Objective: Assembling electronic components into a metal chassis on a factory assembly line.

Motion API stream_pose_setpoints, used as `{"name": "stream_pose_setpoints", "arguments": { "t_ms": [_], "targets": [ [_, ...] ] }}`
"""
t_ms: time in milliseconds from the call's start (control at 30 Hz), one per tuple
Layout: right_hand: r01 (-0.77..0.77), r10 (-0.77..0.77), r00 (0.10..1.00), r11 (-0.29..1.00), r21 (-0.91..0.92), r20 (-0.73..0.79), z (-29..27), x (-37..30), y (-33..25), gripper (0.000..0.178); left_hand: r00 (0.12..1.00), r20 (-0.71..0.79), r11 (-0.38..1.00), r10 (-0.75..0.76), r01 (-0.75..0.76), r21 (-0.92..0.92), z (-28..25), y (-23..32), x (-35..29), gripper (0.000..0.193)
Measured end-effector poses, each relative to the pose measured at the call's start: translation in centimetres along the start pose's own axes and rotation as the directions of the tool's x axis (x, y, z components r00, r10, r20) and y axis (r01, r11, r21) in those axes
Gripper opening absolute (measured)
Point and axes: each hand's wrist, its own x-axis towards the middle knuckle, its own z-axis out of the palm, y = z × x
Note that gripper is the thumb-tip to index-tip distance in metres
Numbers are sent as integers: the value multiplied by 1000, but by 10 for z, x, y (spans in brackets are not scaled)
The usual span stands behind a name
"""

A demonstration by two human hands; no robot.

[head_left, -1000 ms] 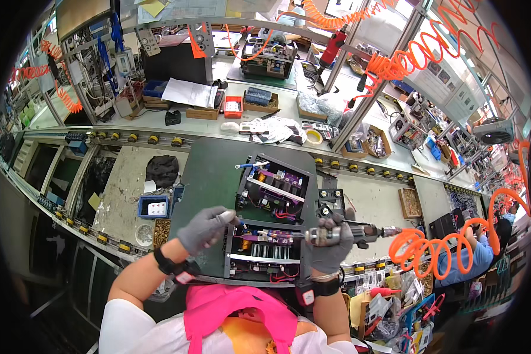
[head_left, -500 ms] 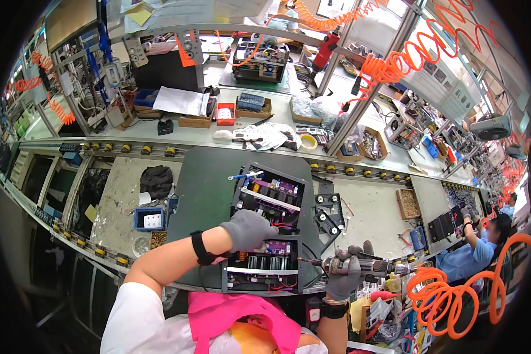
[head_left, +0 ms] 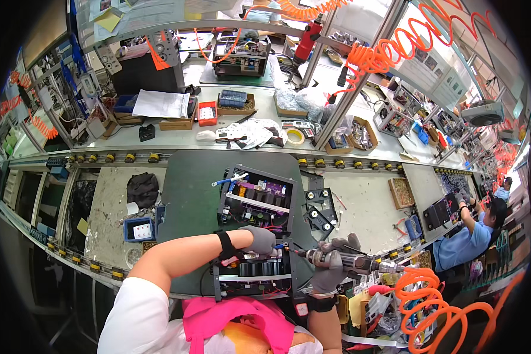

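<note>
My right hand, in a grey glove, is wrapped around an air screwdriver held nearly level. Its bit points left at the side wall of the near open black electronics chassis. My left hand, gloved too, has its fingers curled at the far edge of that chassis, near the bit's tip; a small blue piece shows beside the fingers. What the fingertips pinch is hidden. Just beyond, a second open chassis with purple circuit boards lies on the green board, a blue-ended cable at its corner.
Right of the board lie black brackets. On the left are a blue bin and a black cloth. An orange coiled air hose trails from the screwdriver. A co-worker in blue sits farther right. A roller rail runs behind.
The screwdriver has moved left, its bit closer to the near chassis wall. My left hand has shifted toward that edge, its fingers more curled. The whole view has shifted slightly.
</note>
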Motion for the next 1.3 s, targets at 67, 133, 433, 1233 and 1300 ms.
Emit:
{"name": "stream_pose_setpoints", "arguments": {
  "t_ms": [67, 133, 433, 1233, 1300],
  "targets": [
    [-7, 8, 1000, 1000, 14, -19, 4, 0, 5, 57, 996, 90, 999, -25, 27, -23, -5, 7, -8, 39],
    [4, -4, 1000, 999, -38, 10, 4, 1, 9, 57, 995, 102, 999, -19, 22, -29, -6, 8, -10, 38],
    [-113, 121, 982, 992, -63, 147, -3, -8, 30, 59, 991, 129, 992, -39, 53, -111, 7, -3, -12, 28],
    [-174, 319, 924, 841, -512, 210, 10, -28, 59, 38, 842, -501, 978, -200, 205, -45, 62, 12, 7, 26],
    [-172, 313, 925, 849, -500, 213, 8, -26, 63, 38, 831, -509, 971, -225, 237, -42, 71, 10, 22, 26]
  ]
}}
